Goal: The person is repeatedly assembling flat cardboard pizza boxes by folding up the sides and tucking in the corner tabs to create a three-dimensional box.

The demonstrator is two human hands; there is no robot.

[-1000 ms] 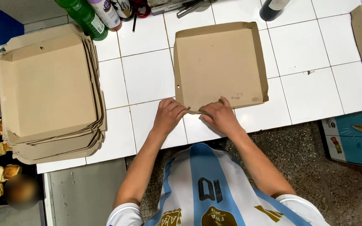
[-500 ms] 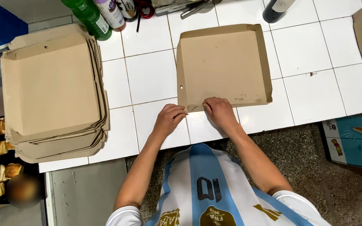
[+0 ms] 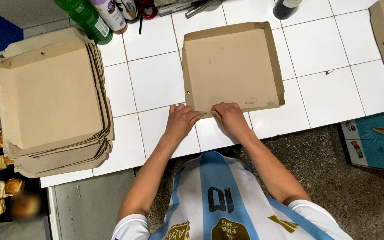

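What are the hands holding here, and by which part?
Both the left hand and right hand pinch the near edge flap of the open cardboard box, side by side at its middle.

Single head-worn view, straight down, close over the tiled counter (image 3: 156, 80).

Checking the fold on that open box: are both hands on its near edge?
Touching. The head view shows the left hand and right hand with fingertips pressed on the near flap of the cardboard box.
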